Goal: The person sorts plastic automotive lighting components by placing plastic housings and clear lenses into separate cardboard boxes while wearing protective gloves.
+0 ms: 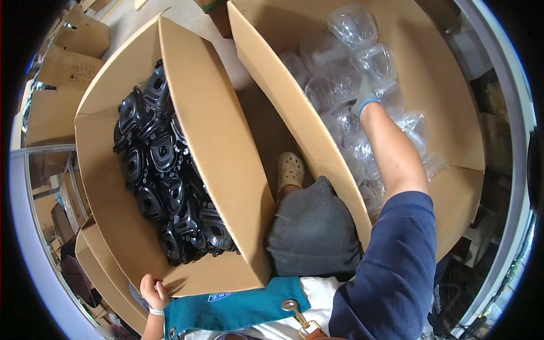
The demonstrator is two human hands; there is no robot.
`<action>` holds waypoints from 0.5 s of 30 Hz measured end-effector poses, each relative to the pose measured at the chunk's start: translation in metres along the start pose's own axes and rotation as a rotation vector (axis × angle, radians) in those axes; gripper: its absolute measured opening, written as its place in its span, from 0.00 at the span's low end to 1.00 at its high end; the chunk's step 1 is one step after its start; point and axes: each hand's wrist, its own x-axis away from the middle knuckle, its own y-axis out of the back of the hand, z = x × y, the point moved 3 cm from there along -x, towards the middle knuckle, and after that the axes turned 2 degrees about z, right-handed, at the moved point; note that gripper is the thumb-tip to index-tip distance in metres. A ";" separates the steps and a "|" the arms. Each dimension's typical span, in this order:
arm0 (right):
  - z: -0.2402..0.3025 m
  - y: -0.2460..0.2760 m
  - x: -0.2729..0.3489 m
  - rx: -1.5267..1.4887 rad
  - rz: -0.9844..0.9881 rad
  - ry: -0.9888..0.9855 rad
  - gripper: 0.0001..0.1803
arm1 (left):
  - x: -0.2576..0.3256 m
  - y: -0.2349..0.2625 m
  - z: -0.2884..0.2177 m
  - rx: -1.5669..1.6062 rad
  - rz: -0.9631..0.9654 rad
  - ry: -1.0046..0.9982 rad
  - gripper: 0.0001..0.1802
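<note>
My right hand (365,97), in a pale glove with a blue cuff, reaches down into the right-hand cardboard box (294,93). It is among several clear plastic containers (377,62), rounded and bowl-like. Its fingers are hard to make out against them, so I cannot tell whether it grips one. At the near left corner of the other cardboard box (218,124), my left hand (153,292) has its fingers curled on the cardboard edge. That box holds many black moulded plastic parts (164,153) with oval openings, piled together.
Between the two boxes are my leg in dark trousers (311,232) and a beige clog (290,170). More cardboard boxes (68,73) stand at the far left. Pale frame posts (507,73) rise along both sides.
</note>
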 end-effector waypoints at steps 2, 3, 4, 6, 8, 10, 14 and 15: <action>-0.003 0.003 -0.011 0.001 -0.007 0.021 0.42 | 0.000 -0.002 0.006 0.004 0.046 -0.001 0.21; -0.005 0.001 -0.014 -0.001 -0.007 0.030 0.42 | 0.001 -0.003 0.010 -0.006 0.052 -0.003 0.21; -0.007 -0.001 -0.016 -0.003 -0.006 0.040 0.42 | 0.003 -0.004 0.015 -0.002 0.065 -0.015 0.21; -0.005 -0.003 -0.010 -0.130 0.084 0.035 0.42 | 0.003 -0.006 0.020 0.011 0.094 -0.032 0.23; 0.002 -0.015 0.019 -0.256 0.169 0.017 0.41 | 0.009 -0.002 0.022 -0.016 0.115 -0.012 0.24; 0.012 -0.031 0.048 -0.230 0.041 -0.097 0.37 | 0.010 -0.001 0.022 -0.014 0.125 0.003 0.24; -0.012 -0.004 -0.019 -0.183 0.081 0.000 0.38 | 0.002 -0.008 0.024 0.010 0.136 0.004 0.24; -0.016 -0.010 -0.014 -0.248 0.075 0.022 0.37 | 0.004 -0.006 0.022 -0.002 0.125 -0.001 0.24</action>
